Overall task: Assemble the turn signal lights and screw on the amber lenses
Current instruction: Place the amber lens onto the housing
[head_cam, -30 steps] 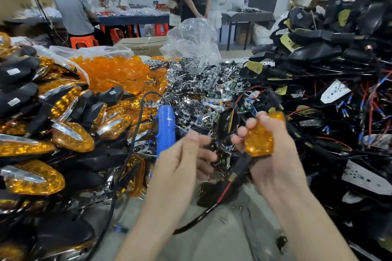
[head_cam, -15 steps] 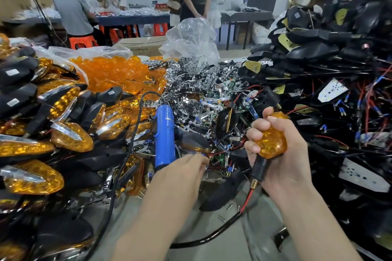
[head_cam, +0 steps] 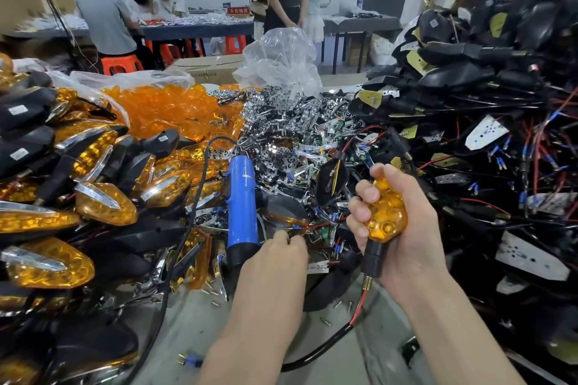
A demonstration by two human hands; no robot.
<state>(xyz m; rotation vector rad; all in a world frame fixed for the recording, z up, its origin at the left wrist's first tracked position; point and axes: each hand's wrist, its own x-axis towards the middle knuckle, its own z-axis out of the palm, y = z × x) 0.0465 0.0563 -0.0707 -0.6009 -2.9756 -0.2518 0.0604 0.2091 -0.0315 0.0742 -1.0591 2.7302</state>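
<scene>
– While the right hand is wrapped round it, how does the amber-lensed turn signal light with the black stem look?

– Upright in the fist, above the near middle of the grey surface, lens towards the camera. The lens is faceted orange plastic with round bumps glowing through it. Below it a black stem ends in a brass threaded piece, and a black-sheathed lead with a red wire trails down to the surface. The fingers are clamped on the lens's left edge.

– And the left hand?

– Its back faces the camera, just beside the base of the blue corded electric screwdriver lying on the heap. Its fingertips dip among the wires and are hidden, so I cannot tell whether they are apart or pinching something.

– What else is hard to read?

– The palm covers the light's back housing. The heap of black housings with red and blue wires blurs towards the top right and is cut off by the edge. Small silver screws lie scattered on the surface.

– Containers?

– A clear plastic bag at left rear holds loose amber lenses. A crumpled clear plastic bag stands over the pile of chrome reflectors, though I cannot tell whether it holds them. A brown cardboard box sits behind, its contents unseen. Finished amber lights are heaped loose at left.
</scene>
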